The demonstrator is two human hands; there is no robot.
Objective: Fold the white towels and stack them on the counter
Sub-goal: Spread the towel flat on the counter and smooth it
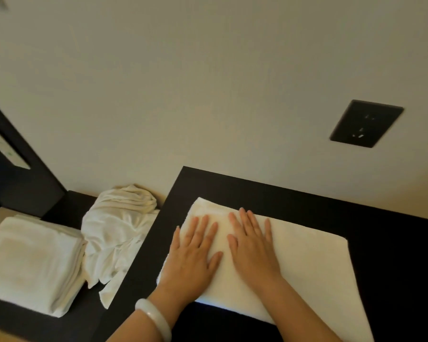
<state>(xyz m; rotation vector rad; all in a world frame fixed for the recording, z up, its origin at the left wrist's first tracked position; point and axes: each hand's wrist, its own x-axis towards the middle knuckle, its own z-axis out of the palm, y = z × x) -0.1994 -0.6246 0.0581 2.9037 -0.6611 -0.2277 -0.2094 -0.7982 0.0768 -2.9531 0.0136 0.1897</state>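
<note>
- Towel in hand: a white towel (pixel 307 262) is lying flat as a long rectangle on the raised dark counter (pixel 393 243), with its far edge running near the wall (pixel 208 82).
- Hands: the left hand (pixel 195 255) and the right hand (pixel 252 245) are resting side by side on the left part of this towel. Both are spread open with fingers straight, pressing palm-down and gripping nothing. A pale bracelet (pixel 156 319) is sitting on the left wrist.
- Step, as judged: the hands are probably smoothing a fold that is already made. The towel is looking only partly folded, and further folds are likely to be needed.
- Done so far: a folded stack (pixel 30 262) of white towels is sitting on a lower dark surface (pixel 22 322) to the left, well apart from the hands. How many towels it is holding cannot be told.
- Left to do: a crumpled towel (pixel 116 230) is lying heaped between the stack and the counter's side, touching the stack and waiting unfolded.
- Containers: no basket, bin or tray is showing; the towels are all resting on bare surfaces.
- Surroundings: a dark wall socket (pixel 366 123) is showing on the wall above the counter.
</note>
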